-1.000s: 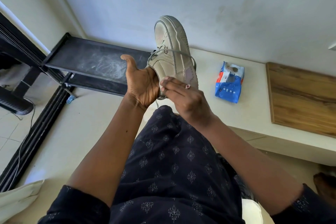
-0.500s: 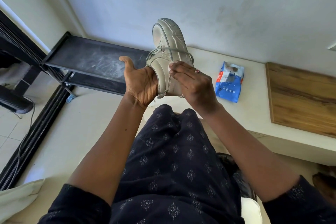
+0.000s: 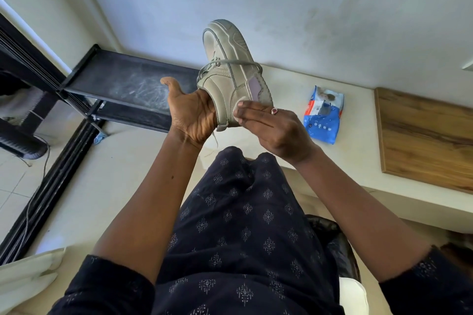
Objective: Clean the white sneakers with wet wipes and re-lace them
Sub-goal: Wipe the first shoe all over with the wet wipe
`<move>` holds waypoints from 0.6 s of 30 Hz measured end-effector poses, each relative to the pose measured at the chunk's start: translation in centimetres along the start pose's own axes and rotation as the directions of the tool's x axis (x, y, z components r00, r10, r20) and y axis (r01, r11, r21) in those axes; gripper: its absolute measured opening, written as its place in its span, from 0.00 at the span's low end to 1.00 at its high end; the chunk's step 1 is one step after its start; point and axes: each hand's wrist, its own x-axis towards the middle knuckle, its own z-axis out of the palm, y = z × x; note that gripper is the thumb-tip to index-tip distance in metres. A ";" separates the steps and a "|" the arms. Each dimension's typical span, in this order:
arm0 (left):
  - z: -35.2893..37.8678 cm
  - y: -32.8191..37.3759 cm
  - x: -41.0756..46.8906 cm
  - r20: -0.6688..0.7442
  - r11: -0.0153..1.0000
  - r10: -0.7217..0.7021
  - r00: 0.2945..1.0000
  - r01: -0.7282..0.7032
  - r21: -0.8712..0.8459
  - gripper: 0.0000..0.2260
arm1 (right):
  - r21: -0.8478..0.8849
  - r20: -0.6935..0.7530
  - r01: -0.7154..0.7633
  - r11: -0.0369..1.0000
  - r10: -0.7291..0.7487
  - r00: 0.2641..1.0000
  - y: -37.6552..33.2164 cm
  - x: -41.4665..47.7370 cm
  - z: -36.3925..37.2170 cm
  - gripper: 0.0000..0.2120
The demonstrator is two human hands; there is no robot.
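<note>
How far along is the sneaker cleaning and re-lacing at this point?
Done: nothing clearly; the sneaker looks grey. In hand: the left hand holds it while the right hand presses a wipe on its heel side. Left: the lace loops loose, so re-lacing remains; no second sneaker shows.

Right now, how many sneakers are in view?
1. The sneaker is held up in the left hand while the right hand presses a wipe on its side. Its pair may be out of view.

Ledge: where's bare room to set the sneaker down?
Bare ledge between wipes pack and wooden board, and in front of the pack; black rack shelf too. Crowded at the sneaker, where left hand and right hand work.
</note>
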 end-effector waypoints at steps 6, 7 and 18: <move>0.2 -0.2 -0.1 -0.012 0.999 0.003 1.000 -0.002 0.040 0.50 | -0.033 -0.098 -0.258 0.966 0.254 0.962 0.2 1.4 1.1 0.09; 0.2 -0.2 0.0 -0.022 0.999 0.011 1.000 -0.010 0.032 0.50 | -0.042 -0.107 -0.277 0.960 0.272 0.956 0.0 1.5 1.2 0.08; 0.1 -0.4 0.3 -0.027 0.997 0.026 0.999 -0.028 -0.071 0.49 | -0.071 -0.097 -0.090 0.993 0.083 0.992 -1.7 -0.2 1.8 0.11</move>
